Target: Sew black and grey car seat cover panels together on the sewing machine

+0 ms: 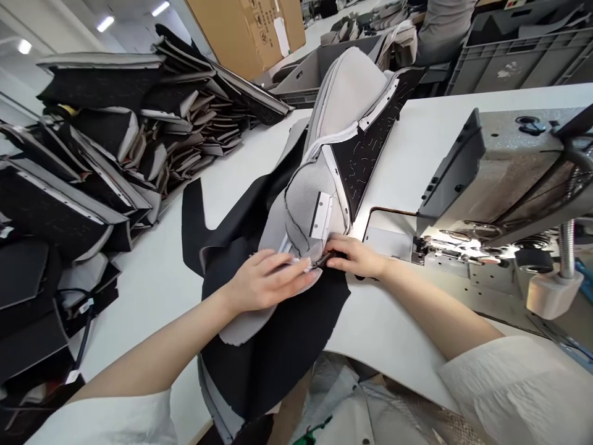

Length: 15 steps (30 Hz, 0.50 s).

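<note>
A sewn cover of light grey and black fabric (352, 86) lies bunched across the white table, with white strips along its seams. My left hand (271, 281) rests on its near grey part, fingers stretched out and slightly blurred. At the edge of the same part, my right hand (356, 256) has its thumb and fingers closed on the fabric. A white strip with dark holes (320, 215) lies just beyond the two hands. Black fabric (278, 364) spreads under my left hand and hangs over the table's front edge.
Close to my right forearm stands a sewing machine (504, 185) with its lamp lit. Stacks of black and grey sewn pieces (106, 161) fill the left side. Behind are a cardboard box (245, 31), grey crates (519, 62) and a person in grey (442, 31).
</note>
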### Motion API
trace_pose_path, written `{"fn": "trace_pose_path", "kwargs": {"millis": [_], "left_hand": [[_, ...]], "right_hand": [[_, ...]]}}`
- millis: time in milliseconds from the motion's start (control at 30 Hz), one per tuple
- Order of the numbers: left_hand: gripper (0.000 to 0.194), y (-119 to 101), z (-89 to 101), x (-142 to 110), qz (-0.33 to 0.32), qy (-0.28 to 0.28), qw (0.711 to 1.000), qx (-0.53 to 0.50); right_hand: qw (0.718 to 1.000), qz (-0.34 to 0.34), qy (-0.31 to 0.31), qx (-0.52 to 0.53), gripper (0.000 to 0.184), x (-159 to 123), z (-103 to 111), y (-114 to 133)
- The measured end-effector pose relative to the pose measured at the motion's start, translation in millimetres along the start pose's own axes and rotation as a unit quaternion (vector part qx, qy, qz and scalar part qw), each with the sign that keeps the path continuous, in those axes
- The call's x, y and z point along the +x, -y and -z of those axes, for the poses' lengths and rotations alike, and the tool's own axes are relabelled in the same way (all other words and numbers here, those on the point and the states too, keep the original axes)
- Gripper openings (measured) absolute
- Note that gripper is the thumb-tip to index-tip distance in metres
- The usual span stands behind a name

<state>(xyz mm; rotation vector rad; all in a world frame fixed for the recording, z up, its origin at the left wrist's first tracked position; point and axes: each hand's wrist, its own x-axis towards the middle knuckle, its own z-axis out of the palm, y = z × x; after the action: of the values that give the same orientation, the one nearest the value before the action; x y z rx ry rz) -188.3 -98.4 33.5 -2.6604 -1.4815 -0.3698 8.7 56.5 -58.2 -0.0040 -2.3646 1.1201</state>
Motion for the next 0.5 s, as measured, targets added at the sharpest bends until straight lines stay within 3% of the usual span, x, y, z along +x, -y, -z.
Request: {"fn": "trace_pose_path", "kwargs": {"millis": [133, 367, 433, 500], "left_hand": [[0.030, -5, -3.2, 8, -0.042, 0.055, 0.997, -0.027], [0.026, -10, -10.5, 13, -0.026, 0.028, 0.999, 0.025], [0.028, -12, -12.6, 12, -0.011, 0.018, 0.999, 0.026], [0.032, -13, -14.0, 13, 0.022, 0.021, 1.000, -0.003]], "right_hand": [[0.996, 0.003, 0.031, -0.081, 0.026, -4, 2, 4], [0.990, 0.007, 0.022, -0.136, 0.027, -10, 0, 2], [0.981, -0.019, 0.012, -0.193, 0.023, -10, -3, 3], [0.953, -0.080, -0.011, -0.292, 0.020, -9, -7, 5]]}}
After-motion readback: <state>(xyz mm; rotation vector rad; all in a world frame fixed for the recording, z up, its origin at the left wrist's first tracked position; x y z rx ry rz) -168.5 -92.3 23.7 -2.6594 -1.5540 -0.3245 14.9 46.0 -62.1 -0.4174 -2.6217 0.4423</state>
